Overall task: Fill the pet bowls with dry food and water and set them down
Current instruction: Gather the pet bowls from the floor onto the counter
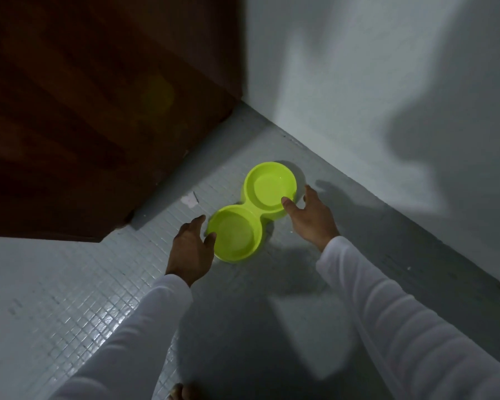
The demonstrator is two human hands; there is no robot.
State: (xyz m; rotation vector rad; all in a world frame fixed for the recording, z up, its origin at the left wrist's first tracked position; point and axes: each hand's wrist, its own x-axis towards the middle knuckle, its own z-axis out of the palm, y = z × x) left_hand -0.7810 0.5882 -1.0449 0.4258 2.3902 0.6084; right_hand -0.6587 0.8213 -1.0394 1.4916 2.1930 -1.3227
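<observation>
Below, both hands' fingers (left hand [191, 246], right hand [311, 216]) curl round the double bowl's [251, 210] opposite ends.

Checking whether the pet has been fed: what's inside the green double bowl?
No dry food shows in either cup of the green double bowl. The far cup may hold water; the dim light leaves that unsure.

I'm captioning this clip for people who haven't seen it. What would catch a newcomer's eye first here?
The bright lime-green double pet bowl on the grey tiled floor, near the corner where a dark wooden door meets the white wall. Next, the left hand and right hand, in white sleeves, at its two ends.
</observation>
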